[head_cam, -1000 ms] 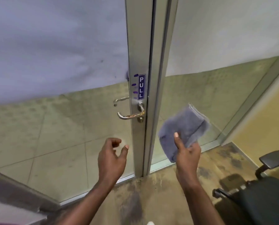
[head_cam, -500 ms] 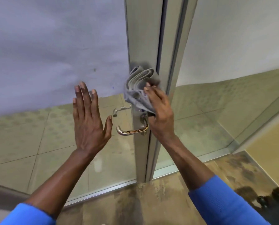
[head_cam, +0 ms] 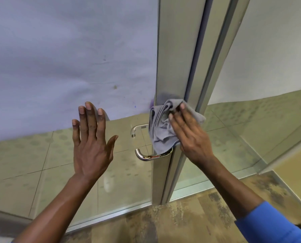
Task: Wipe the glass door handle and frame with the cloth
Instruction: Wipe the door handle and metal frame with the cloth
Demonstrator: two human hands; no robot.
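Observation:
A grey folded cloth (head_cam: 161, 128) is pressed flat against the aluminium door frame (head_cam: 174, 55) by my right hand (head_cam: 190, 135), just above the chrome lever handle (head_cam: 146, 156). The cloth covers the spot where the PULL sticker sits and hangs over the handle's root. My left hand (head_cam: 91, 142) is open with fingers spread, held flat at the glass door (head_cam: 121, 176) left of the handle. A second handle (head_cam: 136, 129) shows through the glass on the far side.
Frosted film (head_cam: 67, 58) covers the upper glass on both sides of the frame. A fixed glass panel (head_cam: 233, 141) stands to the right. Worn brown flooring (head_cam: 172, 220) lies below, with a metal bottom rail (head_cam: 111, 213) along the door.
My right hand has brought the cloth from the lower right up onto the frame over the sticker, then slid it slightly down. My left hand rose and opened flat at the glass.

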